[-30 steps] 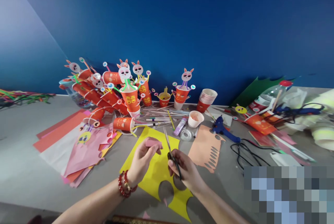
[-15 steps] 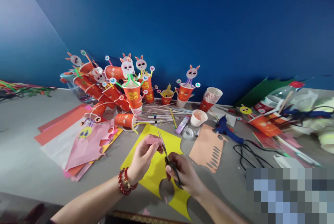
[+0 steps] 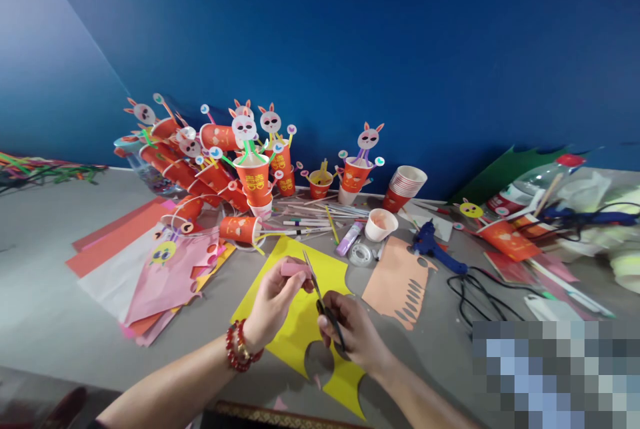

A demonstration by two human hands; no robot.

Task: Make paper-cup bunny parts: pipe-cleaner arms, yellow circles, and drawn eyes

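Observation:
My left hand (image 3: 273, 302) pinches a small pink paper piece (image 3: 295, 270) above a yellow sheet (image 3: 300, 319) with round cut-outs. My right hand (image 3: 353, 331) grips black-handled scissors (image 3: 320, 296), whose blades point up and left and touch the right edge of the pink piece. A red bead bracelet sits on my left wrist. Both hands hover close together over the yellow sheet near the table's front.
Red paper-cup bunny figures (image 3: 250, 172) crowd the back left. A stack of cups (image 3: 405, 189), tape roll (image 3: 359, 254), white cup (image 3: 380, 224), blue glue gun (image 3: 433, 247) with black cord, peach sheet (image 3: 400, 282), pink and orange sheets (image 3: 150, 269) and a bottle (image 3: 530, 186) surround me.
The scissor blades have swung left from pointing upward to meet the pink piece. The view tilted slightly; hands stay nearly still over the last half second.

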